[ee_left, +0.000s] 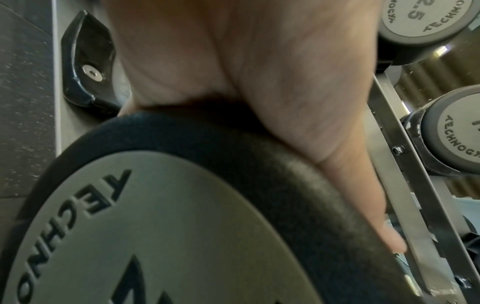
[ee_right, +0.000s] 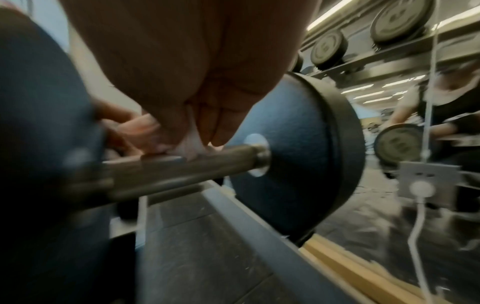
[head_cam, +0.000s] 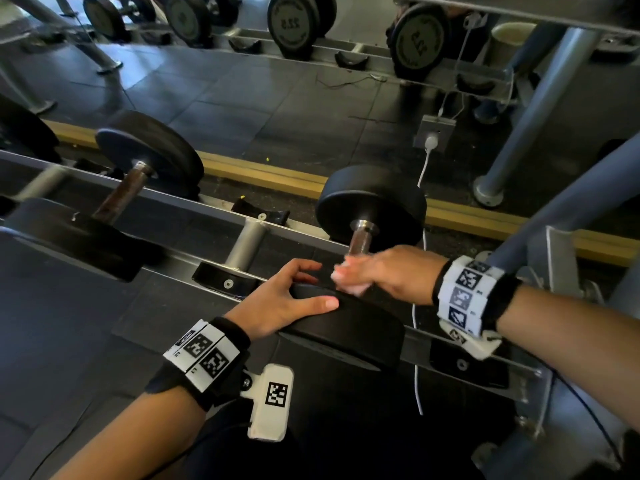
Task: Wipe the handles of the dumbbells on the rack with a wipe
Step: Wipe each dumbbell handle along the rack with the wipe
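Gym rack [head_cam: 194,216] holds the dumbbell [head_cam: 372,206], left hand [head_cam: 284,301] flat on its near head, right hand [head_cam: 388,273] seemingly rubbing a clutched wipe [head_cam: 349,278] along the handle [head_cam: 360,242]

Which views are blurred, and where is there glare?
Head view: mostly sharp, only the right hand and wipe smeared. Right wrist view: blurred throughout, handle streaked, ceiling lights glaring top right. Left wrist view: the left hand soft up close, dumbbell lettering readable.
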A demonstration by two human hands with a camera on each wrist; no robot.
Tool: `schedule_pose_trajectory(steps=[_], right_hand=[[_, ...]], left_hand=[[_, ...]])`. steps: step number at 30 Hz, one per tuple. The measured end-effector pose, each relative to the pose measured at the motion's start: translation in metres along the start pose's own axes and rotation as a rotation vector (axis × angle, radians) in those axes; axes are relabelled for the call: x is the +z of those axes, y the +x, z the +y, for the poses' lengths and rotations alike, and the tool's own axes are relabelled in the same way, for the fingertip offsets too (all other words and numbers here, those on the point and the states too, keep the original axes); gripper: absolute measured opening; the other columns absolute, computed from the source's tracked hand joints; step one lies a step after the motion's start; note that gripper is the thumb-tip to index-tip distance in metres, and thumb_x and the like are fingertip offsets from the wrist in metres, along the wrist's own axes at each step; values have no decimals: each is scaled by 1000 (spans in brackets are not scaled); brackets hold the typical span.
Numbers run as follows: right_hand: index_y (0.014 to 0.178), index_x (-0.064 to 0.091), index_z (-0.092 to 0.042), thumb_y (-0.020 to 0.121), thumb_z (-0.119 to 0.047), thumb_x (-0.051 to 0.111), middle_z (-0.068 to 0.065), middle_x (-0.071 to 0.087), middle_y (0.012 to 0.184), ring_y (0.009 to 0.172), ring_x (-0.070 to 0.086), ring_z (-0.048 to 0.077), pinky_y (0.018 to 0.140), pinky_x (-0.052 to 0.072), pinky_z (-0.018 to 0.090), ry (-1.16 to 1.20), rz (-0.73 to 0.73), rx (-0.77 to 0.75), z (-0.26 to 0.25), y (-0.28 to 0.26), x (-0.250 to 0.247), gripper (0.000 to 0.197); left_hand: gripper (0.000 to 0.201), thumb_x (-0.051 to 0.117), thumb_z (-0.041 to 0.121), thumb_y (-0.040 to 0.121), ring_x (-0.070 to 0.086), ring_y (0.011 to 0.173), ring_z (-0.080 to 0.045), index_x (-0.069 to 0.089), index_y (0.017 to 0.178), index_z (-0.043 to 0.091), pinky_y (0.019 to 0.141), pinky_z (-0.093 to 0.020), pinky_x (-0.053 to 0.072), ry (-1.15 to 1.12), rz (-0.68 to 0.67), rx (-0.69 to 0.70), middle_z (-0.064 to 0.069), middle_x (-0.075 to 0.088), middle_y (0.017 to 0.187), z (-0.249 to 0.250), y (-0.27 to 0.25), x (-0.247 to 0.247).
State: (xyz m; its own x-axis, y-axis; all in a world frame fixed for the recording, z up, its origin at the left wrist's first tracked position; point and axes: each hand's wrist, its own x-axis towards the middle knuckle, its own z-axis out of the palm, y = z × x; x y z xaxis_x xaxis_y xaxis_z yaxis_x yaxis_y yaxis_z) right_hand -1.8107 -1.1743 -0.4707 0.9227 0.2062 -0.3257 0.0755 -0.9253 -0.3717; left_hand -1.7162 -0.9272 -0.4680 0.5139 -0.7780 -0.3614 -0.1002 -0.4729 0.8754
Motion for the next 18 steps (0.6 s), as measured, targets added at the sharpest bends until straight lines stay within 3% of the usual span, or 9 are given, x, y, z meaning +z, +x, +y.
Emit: schedule_pose_trajectory(steps=[1, 3, 5, 7, 11, 12, 14, 16, 18], right_hand=[[144, 40, -42, 102, -49, 33, -18, 32, 156, 144, 31, 8, 121, 18, 43, 11, 23, 52, 5, 5, -7, 43], [147, 38, -34, 102, -16, 45, -16, 33, 156, 145, 27, 5, 122, 22, 42, -40, 111, 64, 11, 10, -16, 49], [149, 36, -29, 97, 0, 48, -14, 31, 156, 145, 20, 1, 122, 21, 41, -1, 184, 60, 12, 6, -9, 61], [148, 36, -32, 100, -9, 46, -14, 32, 156, 145, 22, 1, 123, 20, 37, 147, 244, 50, 4, -5, 10, 54], [135, 54, -41, 99, -33, 47, -16, 56, 140, 129, 45, -5, 107, 33, 11, 371, 237, -16, -7, -32, 40, 37], [128, 60, -46, 96, -47, 46, -21, 62, 130, 121, 51, -6, 102, 38, 12, 466, 235, 25, -6, -35, 40, 35], [112, 68, -44, 91, -60, 47, -17, 68, 110, 103, 62, 1, 94, 51, 29, 723, 349, 140, -2, -36, 41, 33], [103, 63, -34, 95, -45, 56, -4, 66, 103, 97, 66, 16, 84, 58, 46, 856, 566, 316, 2, -32, 45, 16], [108, 51, -28, 96, -28, 59, 8, 59, 112, 99, 65, 26, 72, 62, 48, 916, 672, 470, 3, -26, 48, 14]], left_hand=[[88, 73, 69, 55, 61, 111, -7, 44, 134, 41, 91, -25, 54, -4, 5, -2, 10, 56, 125, 1, -1, 0], [87, 74, 66, 57, 62, 109, -7, 44, 134, 39, 82, -19, 55, -10, 2, -6, 9, 56, 124, 3, -2, 1], [82, 76, 59, 63, 63, 107, -8, 44, 135, 37, 77, -16, 55, -28, 0, -12, 7, 56, 124, 4, -2, 2], [82, 76, 59, 62, 63, 107, -8, 44, 134, 37, 76, -18, 55, -44, -4, -14, 7, 56, 124, 5, -2, 2], [90, 73, 68, 53, 63, 108, -10, 45, 133, 38, 81, -23, 56, -48, 6, -17, 7, 57, 125, 4, -2, 2], [90, 73, 68, 53, 64, 108, -10, 46, 133, 37, 82, -24, 56, -51, 8, -19, 7, 57, 125, 4, -1, 2], [90, 73, 68, 53, 64, 108, -10, 48, 133, 37, 83, -25, 56, -60, 14, -22, 6, 59, 124, 4, 0, 2], [89, 74, 68, 53, 65, 108, -11, 49, 132, 37, 84, -25, 56, -65, 15, -27, 5, 59, 124, 4, 0, 3], [87, 74, 68, 53, 64, 108, -12, 49, 131, 37, 84, -26, 56, -61, 13, -33, 5, 59, 124, 3, 1, 3]])
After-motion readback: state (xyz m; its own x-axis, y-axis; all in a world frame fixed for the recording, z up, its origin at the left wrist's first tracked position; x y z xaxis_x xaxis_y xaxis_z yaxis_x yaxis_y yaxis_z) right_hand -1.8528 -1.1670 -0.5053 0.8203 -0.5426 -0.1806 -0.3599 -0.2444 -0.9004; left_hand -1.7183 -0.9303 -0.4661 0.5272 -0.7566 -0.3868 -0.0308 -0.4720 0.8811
